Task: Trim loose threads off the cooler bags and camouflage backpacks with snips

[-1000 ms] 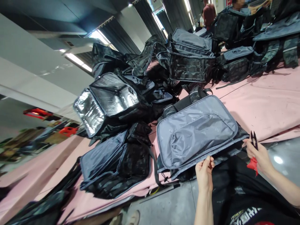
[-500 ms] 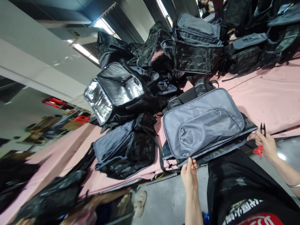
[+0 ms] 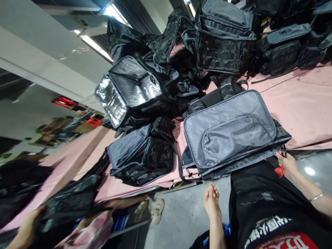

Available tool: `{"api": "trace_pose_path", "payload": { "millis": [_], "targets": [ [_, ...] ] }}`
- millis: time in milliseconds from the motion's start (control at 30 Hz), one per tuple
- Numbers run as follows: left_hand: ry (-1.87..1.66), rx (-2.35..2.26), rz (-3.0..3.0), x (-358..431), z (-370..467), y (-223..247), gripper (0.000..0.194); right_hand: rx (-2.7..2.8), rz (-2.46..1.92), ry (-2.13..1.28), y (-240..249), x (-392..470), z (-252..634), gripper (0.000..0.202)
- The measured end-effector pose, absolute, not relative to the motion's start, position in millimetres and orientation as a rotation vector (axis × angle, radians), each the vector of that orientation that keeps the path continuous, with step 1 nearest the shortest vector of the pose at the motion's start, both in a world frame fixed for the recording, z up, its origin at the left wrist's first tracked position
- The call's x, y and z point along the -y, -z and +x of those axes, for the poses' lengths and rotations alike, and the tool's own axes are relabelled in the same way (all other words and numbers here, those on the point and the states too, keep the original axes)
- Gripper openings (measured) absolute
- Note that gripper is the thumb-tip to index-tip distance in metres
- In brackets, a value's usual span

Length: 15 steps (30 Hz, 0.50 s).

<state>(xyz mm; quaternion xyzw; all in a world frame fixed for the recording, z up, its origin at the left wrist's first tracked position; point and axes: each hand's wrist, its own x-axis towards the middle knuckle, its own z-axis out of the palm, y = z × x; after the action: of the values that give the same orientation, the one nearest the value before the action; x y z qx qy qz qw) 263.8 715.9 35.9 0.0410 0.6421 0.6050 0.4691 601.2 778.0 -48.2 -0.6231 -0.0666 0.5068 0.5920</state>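
Observation:
A backpack (image 3: 230, 128) with its grey lining outward lies at the front edge of the pink table. Below its near edge, my left hand (image 3: 212, 202) is closed in a pinch, apart from the fabric; anything between the fingertips is too small to make out. My right hand (image 3: 289, 165) is closed around dark-bladed thread snips (image 3: 284, 150), close to the bag's right corner. Something red (image 3: 279, 171), perhaps a wrapped handle, pokes out under that hand. Whether the right fingers also touch the bag is unclear.
Left of the backpack lies another camouflage bag (image 3: 145, 155), with an open foil-lined bag (image 3: 137, 84) behind it. More bags (image 3: 223, 52) are piled along the back of the pink table (image 3: 298, 100). At lower left, a co-worker's arm (image 3: 28, 224) reaches to a dark bag (image 3: 70, 193).
My left hand has let go of the backpack's near edge and moved down from it. My right hand has moved slightly left with the snips, whose blades were pointing up clear of the bag.

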Motion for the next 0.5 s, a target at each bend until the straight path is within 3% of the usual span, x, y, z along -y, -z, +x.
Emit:
{"api": "trace_pose_path", "payload": {
  "millis": [267, 500],
  "targets": [
    [-1.423, -1.691, 0.209, -726, 264, -15, 0.055, 0.156, -1.309, -1.343, 48, -769, 603, 0.021],
    [-1.128, -1.557, 0.68, -752, 345, -14, 0.039, 0.207, -1.331, -1.407, 53, -741, 584, 0.023]
  ]
}}
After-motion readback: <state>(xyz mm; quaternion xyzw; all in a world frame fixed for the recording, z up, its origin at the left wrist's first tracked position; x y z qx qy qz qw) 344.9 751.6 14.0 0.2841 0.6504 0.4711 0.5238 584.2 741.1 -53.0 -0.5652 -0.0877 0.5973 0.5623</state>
